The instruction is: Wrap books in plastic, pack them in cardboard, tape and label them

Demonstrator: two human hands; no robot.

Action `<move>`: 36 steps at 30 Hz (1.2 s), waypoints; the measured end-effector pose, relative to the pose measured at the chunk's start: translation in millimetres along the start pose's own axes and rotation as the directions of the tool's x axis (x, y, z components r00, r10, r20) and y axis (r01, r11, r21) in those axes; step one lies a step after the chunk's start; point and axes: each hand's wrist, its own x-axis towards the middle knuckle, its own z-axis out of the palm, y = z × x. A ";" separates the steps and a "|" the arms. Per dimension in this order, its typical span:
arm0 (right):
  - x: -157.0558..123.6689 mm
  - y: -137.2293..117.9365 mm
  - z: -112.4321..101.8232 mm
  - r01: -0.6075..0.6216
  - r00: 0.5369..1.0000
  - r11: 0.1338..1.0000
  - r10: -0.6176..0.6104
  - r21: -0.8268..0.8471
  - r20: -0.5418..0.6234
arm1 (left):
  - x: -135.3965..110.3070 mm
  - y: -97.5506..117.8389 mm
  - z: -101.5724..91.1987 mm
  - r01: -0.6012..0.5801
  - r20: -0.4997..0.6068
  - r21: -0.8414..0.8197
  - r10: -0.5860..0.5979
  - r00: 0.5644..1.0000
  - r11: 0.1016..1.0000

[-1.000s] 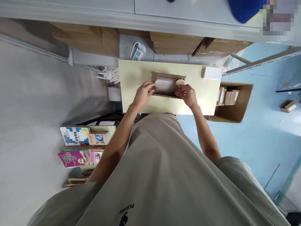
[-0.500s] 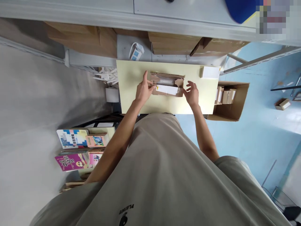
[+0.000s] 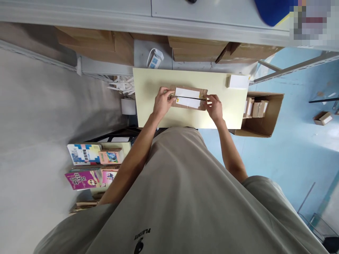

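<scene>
A small cardboard box (image 3: 189,106) lies on the pale yellow tabletop (image 3: 150,83) in front of me. Its two long top flaps, each with a white label, are folded in and leave a narrow dark gap between them. My left hand (image 3: 162,102) grips the left end of the box, fingers bent at the gap. At the right end, my right hand (image 3: 214,107) pinches the flap edges between thumb and fingers.
A white box (image 3: 238,82) sits at the table's far right corner. Beyond the right edge stands an open carton (image 3: 274,114) holding small boxes. A power strip (image 3: 155,59) and large cartons (image 3: 196,48) lie behind the table. Books (image 3: 83,155) are stacked at lower left.
The far flap has come down over the opening, so its white label now shows beside the near one. Both hands have closed in on the box ends.
</scene>
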 end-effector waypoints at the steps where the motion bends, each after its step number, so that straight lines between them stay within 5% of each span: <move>1: -0.1 1.0 0.4 0.003 1.000 1.000 -0.003 0.002 -0.002 | 1.2 -5.4 4.0 0.006 -0.014 -0.004 -0.006 1.000 1.000; 7: 2.6 16.7 14.6 0.021 0.997 0.991 -0.011 0.129 -0.081 | 6.5 -33.1 33.6 0.032 -0.083 -0.052 -0.036 0.996 0.998; 14: 14.5 41.8 37.0 0.081 0.977 0.947 -0.014 0.312 -0.211 | 14.7 -54.8 67.1 -0.105 -0.376 -0.285 -0.011 0.926 0.953; 28: 32.8 68.3 55.2 0.033 0.981 0.897 0.054 0.441 -0.184 | 13.8 -64.8 86.8 -0.164 -0.483 -0.225 0.037 0.875 0.961; 36: 35.2 69.2 55.1 0.042 0.974 0.919 0.049 0.391 -0.219 | 15.2 -62.0 78.9 -0.166 -0.399 -0.276 0.045 0.916 0.947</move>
